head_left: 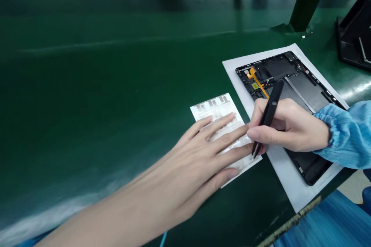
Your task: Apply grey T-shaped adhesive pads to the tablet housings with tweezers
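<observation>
My left hand (199, 154) lies flat with fingers stretched out on a small white sheet of grey stickers (216, 110), pressing it onto the green surface. My right hand (286, 127) pinches black tweezers (268, 115) like a pen, tips down on the sheet's right edge near my left fingertips. Just right of the sheet, an opened black tablet (301, 85) with an orange flex cable (259, 85) rests on a white paper (237, 73); my right hand covers its middle.
The green belt surface (101, 85) stretches left and back. A green post (307, 0) rises at the back right, with a black stand (353, 38) beside it at the right edge. The table's front edge runs close under the paper.
</observation>
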A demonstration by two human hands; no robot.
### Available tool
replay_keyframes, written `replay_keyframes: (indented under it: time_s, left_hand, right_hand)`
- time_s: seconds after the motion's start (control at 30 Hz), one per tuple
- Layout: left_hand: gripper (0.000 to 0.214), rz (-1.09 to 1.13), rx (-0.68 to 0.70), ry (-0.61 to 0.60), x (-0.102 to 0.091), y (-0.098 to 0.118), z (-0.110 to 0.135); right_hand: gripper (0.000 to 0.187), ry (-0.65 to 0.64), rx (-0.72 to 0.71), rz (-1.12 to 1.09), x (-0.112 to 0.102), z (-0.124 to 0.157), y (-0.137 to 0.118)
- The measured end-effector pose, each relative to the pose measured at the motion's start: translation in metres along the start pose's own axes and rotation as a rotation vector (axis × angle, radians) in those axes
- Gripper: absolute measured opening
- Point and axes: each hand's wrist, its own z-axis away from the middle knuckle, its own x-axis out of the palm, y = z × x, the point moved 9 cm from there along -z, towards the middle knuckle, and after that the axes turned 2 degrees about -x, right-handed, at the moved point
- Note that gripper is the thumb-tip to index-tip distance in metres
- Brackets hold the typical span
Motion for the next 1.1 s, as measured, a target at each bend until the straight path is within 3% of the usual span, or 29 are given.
replay_keyframes:
  time_s: [0.23, 0.53, 0.73, 0.87, 1.1]
  left_hand:
    - [0.048, 0.018, -0.008, 0.042, -0.001, 0.0, -0.002]
    - [0.056, 0.029, -0.037, -0.036, 0.007, -0.005, 0.002]
    - [0.058, -0.147, 0.005, -0.015, 0.009, 0.0, 0.004]
    - [0.06, -0.17, 0.014, -0.053, 0.01, 0.002, 0.002]
    - [0.056, -0.243, 0.06, -0.007, 0.008, 0.006, -0.001]
  right_hand:
    - [0.02, 0.119, -0.063, 0.239, -0.005, 0.0, -0.011]
    - [0.019, 0.139, -0.031, 0.279, -0.002, -0.003, -0.009]
    - [0.027, 0.12, -0.051, 0.338, -0.002, -0.005, -0.009]
    - [0.027, 0.103, -0.053, 0.344, -0.003, -0.006, -0.008]
    - [0.029, 0.125, -0.005, 0.35, -0.007, -0.009, -0.003]
